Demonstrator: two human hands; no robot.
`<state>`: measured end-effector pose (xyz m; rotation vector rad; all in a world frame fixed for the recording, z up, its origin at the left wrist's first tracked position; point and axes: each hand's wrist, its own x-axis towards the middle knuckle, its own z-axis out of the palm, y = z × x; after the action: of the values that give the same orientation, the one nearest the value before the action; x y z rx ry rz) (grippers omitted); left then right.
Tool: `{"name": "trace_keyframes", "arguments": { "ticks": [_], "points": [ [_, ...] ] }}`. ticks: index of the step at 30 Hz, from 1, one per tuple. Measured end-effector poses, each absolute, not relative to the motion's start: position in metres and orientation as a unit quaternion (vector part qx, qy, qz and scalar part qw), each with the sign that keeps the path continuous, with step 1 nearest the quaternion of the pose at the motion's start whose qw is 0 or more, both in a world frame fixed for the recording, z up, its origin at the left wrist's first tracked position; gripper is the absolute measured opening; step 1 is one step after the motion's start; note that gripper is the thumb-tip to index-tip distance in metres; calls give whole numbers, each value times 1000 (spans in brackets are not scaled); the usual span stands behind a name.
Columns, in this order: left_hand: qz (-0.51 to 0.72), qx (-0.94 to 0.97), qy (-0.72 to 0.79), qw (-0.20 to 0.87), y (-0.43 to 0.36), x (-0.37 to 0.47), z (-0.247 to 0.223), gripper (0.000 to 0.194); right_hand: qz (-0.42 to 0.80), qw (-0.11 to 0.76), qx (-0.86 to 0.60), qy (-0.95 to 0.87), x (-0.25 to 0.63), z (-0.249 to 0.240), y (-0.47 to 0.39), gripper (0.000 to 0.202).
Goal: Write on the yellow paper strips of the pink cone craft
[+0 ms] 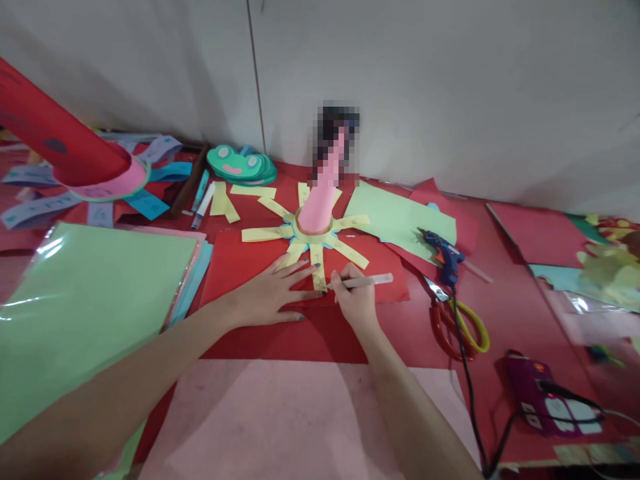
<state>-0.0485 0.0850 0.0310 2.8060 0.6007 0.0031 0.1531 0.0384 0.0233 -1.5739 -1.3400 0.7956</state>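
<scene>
While left hand [265, 295] splays on yellow strip [317, 253], right hand [356, 303] grips pen [376, 280]

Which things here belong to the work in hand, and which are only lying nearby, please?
In the work:
pen, in the right fingers
yellow strip, under the left fingers
pink cone, other yellow strips around its base
red sheet beneath

Apparently just lying nearby:
glue gun
scissors
green frog-face cutouts
purple power box

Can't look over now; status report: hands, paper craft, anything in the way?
Left hand spread, touching front yellow strip. Right hand holds pen at strip's end. Glue gun, scissors right, apart from hands.
</scene>
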Motion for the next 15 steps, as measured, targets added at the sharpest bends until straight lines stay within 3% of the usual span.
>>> {"name": "trace_keyframes", "arguments": {
  "ticks": [15],
  "points": [
    [-1, 970, 205, 135, 85, -48, 32, 51, 317, 443, -638, -544, 154, 23, 39, 31]
  ]
}}
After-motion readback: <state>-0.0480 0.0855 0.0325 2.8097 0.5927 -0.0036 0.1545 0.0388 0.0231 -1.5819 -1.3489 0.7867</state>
